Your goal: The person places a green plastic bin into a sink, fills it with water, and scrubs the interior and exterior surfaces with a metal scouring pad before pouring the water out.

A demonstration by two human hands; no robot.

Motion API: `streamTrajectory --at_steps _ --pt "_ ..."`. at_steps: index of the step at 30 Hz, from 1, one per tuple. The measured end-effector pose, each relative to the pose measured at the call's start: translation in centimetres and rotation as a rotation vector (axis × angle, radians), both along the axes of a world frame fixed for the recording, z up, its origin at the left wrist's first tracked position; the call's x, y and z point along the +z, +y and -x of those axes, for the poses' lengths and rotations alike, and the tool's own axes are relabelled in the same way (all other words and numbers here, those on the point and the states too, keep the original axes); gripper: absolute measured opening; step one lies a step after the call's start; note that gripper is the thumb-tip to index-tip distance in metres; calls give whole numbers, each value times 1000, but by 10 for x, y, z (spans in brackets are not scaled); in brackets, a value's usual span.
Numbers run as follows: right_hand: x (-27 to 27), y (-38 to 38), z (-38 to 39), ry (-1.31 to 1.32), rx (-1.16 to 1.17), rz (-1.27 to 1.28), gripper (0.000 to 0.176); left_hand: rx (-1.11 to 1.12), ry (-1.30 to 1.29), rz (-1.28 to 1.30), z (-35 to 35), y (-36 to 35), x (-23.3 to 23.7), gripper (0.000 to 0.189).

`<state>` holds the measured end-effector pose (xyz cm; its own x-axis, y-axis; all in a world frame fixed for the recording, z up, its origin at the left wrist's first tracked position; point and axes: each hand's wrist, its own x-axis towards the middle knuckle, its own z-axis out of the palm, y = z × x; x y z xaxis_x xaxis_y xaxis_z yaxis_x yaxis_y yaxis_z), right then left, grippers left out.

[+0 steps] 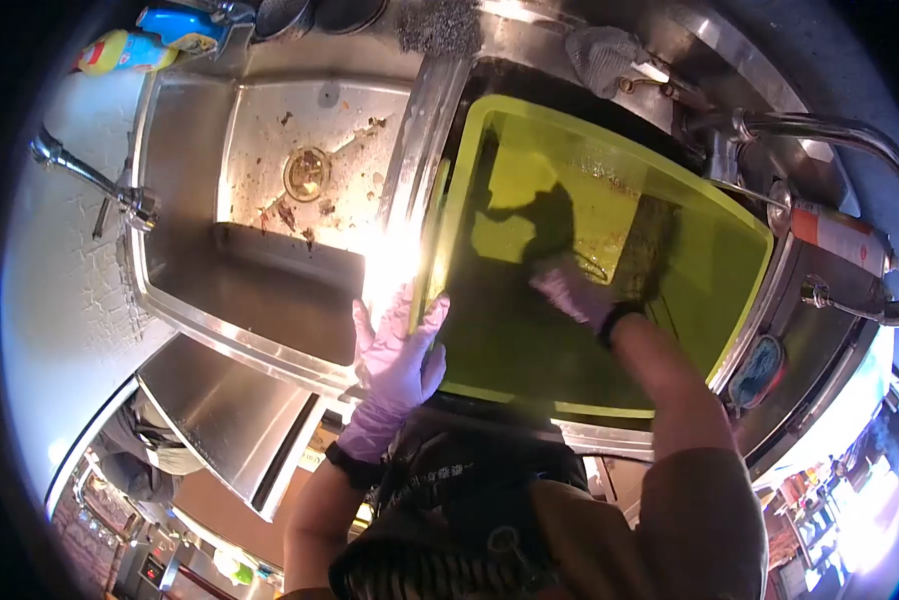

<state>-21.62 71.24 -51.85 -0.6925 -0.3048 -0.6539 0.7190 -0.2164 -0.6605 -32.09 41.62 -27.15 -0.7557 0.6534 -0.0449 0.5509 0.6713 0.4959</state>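
Note:
A lime-green tub (pixel 609 395) sits tilted in the right-hand sink basin. My left hand (pixel 394 355), in a pinkish-purple glove, holds its left rim near the sink divider, fingers on both sides of the edge. Inside the tub is my right hand (pixel 574 290), gloved the same way, low over the tub's floor and slightly blurred. Its fingers are bent together, and whatever they hold is lost in shadow. Beyond them, dark shadow shapes fall across the wet green surface, and a brownish patch (pixel 649 240) shows to the right.
The left steel basin (pixel 179 240) has food scraps around its drain (pixel 307 174). Faucets (pixel 829 125) flank the sinks. A spray can (pixel 839 238), a blue scrubber (pixel 759 370) and a grey cloth (pixel 601 58) lie around the right side; bottles (pixel 129 52) stand at upper left.

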Motion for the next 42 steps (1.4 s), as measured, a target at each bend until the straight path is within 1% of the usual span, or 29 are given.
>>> streamTrajectory --at_steps 1,2,3,5,7,8,9,11,14,15,16,17,18,20,21,23,24,26,28,29,31,32,33,35,37,38,40,41,42 --pt "8 30 3 281 419 -792 19 4 -5 -3 2 2 2 65" --pt "40 61 23 378 801 -1007 19 6 -8 -6 3 2 4 62" --pt "45 68 27 408 805 -1133 17 0 -43 23 3 2 7 56" --pt "50 75 31 476 807 -1385 15 -17 -17 31 2 1 4 57" --pt "25 26 37 590 656 -1304 18 -25 -3 63 3 1 5 60" --pt "20 -8 47 310 317 -906 19 -25 -1 90 4 2 7 62" --pt "15 -42 58 61 -97 -559 20 -28 -2 116 4 2 9 63" --pt "23 -85 74 575 364 -1017 20 -14 54 121 3 4 4 68" --pt "13 -128 87 610 763 -1027 20 0 58 128 1 2 5 71" --pt "29 -132 88 604 815 -998 18 6 43 129 -1 1 7 72" --pt "63 -132 94 598 867 -967 16 5 48 126 -2 1 6 72" --pt "82 -131 96 590 914 -942 16 -1 56 119 -1 2 5 71" --pt "81 -129 96 575 990 -929 15 -7 70 109 1 4 5 71" --pt "72 -122 91 549 1138 -903 21 14 53 105 1 6 10 66" --pt "23 -108 54 1028 1287 -1409 20 7 58 100 -1 4 8 65" --pt "3 -51 11 1445 1160 -1579 19 6 69 104 -1 4 8 64" --pt "38 -21 10 1326 971 -1248 19 13 70 113 -1 5 11 64" --pt "70 19 -1 681 1412 -1052 19 14 99 124 -1 6 10 65" --pt "29 69 -53 396 1321 -1256 21 10 108 120 -2 6 7 66" --pt "31 80 -52 343 1203 -1277 23 24 93 121 -2 5 6 66" --pt "39 95 -41 241 962 -1282 26 20 70 127 -2 7 8 66" --pt "55 87 -17 177 866 -1217 26 23 49 144 -3 8 10 66" --pt "69 69 23 129 768 -1158 26 6 36 153 -3 7 9 67" --pt "69 19 68 -34 107 -914 26 6 36 171 -4 7 8 67" --pt "-40 -23 48 947 31 -750 29 -5 40 178 -4 5 3 68" --pt "-40 -24 48 897 61 -867 31 33 38 160 -4 5 -1 76" --pt "-10 -36 26 757 131 -1078 35 15 69 147 -5 5 1 75" --pt "63 -22 51 327 466 -1067 41 7 83 164 -5 3 -1 73" --pt "81 -6 54 457 549 -1173 43 1 92 162 -4 3 -3 73"
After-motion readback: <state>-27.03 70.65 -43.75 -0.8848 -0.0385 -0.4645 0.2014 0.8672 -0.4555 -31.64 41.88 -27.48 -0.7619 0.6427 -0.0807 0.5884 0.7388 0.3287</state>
